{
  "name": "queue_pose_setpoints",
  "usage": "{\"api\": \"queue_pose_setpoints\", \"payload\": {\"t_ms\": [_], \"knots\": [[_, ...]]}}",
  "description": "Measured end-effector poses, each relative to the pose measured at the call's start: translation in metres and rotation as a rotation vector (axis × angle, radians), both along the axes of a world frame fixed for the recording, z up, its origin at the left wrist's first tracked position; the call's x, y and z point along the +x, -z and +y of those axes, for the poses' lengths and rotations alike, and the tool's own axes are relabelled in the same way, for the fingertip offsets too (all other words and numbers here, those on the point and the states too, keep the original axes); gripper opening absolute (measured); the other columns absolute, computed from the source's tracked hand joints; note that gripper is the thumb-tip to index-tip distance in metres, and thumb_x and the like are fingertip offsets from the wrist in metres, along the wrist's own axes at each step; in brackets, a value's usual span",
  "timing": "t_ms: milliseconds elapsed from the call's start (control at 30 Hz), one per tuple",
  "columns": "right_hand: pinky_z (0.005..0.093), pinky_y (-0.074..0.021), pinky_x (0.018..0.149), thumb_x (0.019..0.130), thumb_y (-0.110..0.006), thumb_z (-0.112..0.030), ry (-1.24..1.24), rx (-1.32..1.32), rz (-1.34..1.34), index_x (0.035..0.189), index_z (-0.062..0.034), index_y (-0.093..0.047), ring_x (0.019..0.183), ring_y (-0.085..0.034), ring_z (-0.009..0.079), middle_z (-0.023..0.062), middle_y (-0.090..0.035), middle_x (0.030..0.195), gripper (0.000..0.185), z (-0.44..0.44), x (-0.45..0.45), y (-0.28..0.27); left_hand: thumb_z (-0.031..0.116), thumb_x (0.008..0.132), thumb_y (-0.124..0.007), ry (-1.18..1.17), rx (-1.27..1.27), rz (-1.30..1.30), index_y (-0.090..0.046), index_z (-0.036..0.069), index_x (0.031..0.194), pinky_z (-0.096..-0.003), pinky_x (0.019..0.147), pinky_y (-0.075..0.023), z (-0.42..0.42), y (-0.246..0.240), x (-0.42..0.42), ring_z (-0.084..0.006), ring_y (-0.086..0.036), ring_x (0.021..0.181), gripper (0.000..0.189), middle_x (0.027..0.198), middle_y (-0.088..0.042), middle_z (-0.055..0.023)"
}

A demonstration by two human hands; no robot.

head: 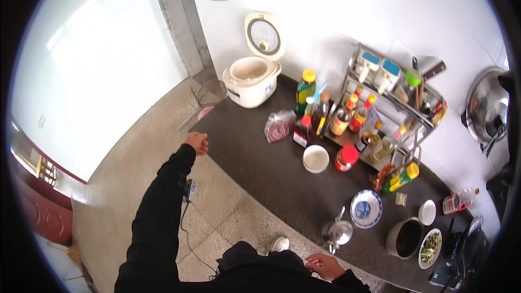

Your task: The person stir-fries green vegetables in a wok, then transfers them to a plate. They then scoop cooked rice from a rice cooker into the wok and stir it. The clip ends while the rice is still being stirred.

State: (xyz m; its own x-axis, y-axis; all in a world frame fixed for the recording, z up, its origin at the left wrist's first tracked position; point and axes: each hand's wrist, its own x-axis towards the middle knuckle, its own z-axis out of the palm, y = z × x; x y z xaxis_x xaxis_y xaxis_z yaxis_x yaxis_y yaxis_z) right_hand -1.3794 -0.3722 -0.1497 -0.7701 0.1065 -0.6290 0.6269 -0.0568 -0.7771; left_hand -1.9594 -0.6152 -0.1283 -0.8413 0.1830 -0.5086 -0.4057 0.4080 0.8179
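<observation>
My left hand (198, 143) is stretched forward at the counter's left end, fingers curled into a fist with nothing visible in it. Whether it touches the counter edge is hard to tell. Beyond it, a white rice cooker (252, 85) stands with its lid raised. My right hand (325, 266) hangs low near the counter's front edge, empty, fingers loosely bent and slightly apart. Closest to that hand is a shiny metal kettle (340, 232). A blue-and-white bowl (366, 209) lies just past the kettle. Farther right are a deep pot (403, 238) and a dish of chopped food (430, 248).
On the dark counter (252, 142) are a bag of reddish contents (281, 126), a white bowl (316, 158) and a red-lidded jar (346, 158). A metal rack (382, 89) holds bottles and seasoning boxes. A power strip (190, 190) with a cord hangs by my left sleeve.
</observation>
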Motion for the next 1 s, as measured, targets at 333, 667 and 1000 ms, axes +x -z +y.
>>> {"api": "queue_pose_setpoints", "payload": {"t_ms": [333,667,1000], "knots": [[0.0314,-0.0525,0.064,0.091,-0.060,-0.022,0.456,0.296,-0.064,0.110,0.0004,-0.058,0.078,-0.063,0.0183,0.0109,-0.063,0.091,0.029,-0.060,-0.119,0.055,0.039,0.077,-0.065,0.381,-0.473,0.424,-0.067,-0.001,0.078,-0.0352,0.054,-0.0541,0.177,-0.021,-0.339,-0.0233,-0.064,0.050,0.040,0.063,-0.065,-0.0144],[0.0327,-0.0510,0.067,0.086,-0.067,-0.028,0.602,0.437,-0.356,0.103,-0.0016,-0.064,0.074,-0.062,0.0175,0.0099,-0.066,0.081,0.032,-0.135,-0.288,-0.008,0.029,0.067,-0.063,0.773,-0.312,0.723,-0.067,0.002,0.087,-0.0398,0.073,-0.0523,0.263,0.013,-0.428,-0.0326,-0.066,0.078,0.034,0.079,-0.067,-0.0194],[0.0305,-0.0519,0.062,0.077,-0.070,-0.015,0.628,0.847,0.064,0.088,-0.0006,-0.066,0.068,-0.066,0.0216,0.0121,-0.065,0.074,0.019,-0.117,-0.399,-0.087,0.006,0.070,-0.057,0.779,0.257,0.762,-0.061,-0.006,0.084,-0.0300,0.054,-0.0439,0.148,-0.107,-0.321,-0.0114,-0.054,0.058,0.019,0.066,-0.062,-0.0107]]}}
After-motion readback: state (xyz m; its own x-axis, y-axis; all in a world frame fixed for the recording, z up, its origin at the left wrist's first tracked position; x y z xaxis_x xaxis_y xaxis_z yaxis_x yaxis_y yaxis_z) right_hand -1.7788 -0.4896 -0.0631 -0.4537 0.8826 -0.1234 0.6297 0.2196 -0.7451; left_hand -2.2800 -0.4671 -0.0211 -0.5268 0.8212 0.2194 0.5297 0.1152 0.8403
